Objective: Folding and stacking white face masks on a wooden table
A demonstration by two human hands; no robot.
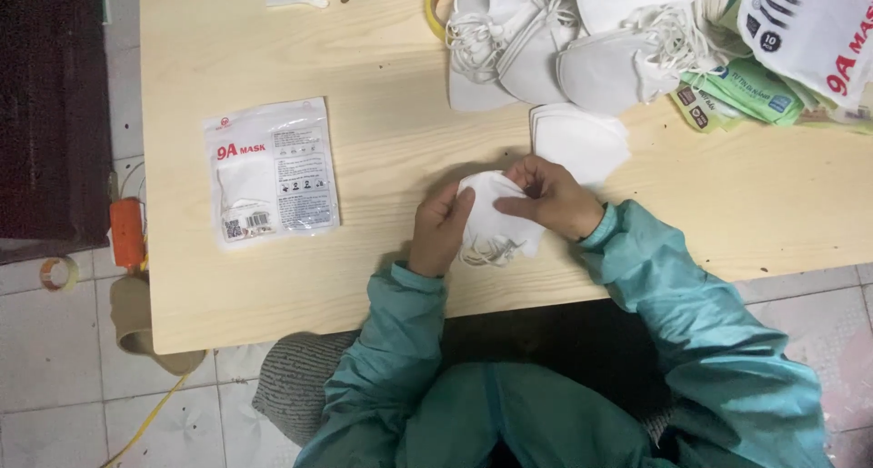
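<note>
A white folded face mask point(491, 215) with thin ear loops hanging at its lower edge is held between both my hands, just above the light wooden table point(382, 286). My left hand point(439, 230) grips its left side. My right hand point(551, 197) pinches its top right edge. Both arms wear teal sleeves. Just beyond my right hand lies a small stack of flat white masks point(582, 140).
A sealed clear packet with a mask inside point(271, 171) lies flat on the table to the left. A heap of loose white masks point(564, 40) and green and white packets point(755, 86) fill the far right. On the tiled floor at left are an orange object point(126, 232) and a tape roll point(58, 272).
</note>
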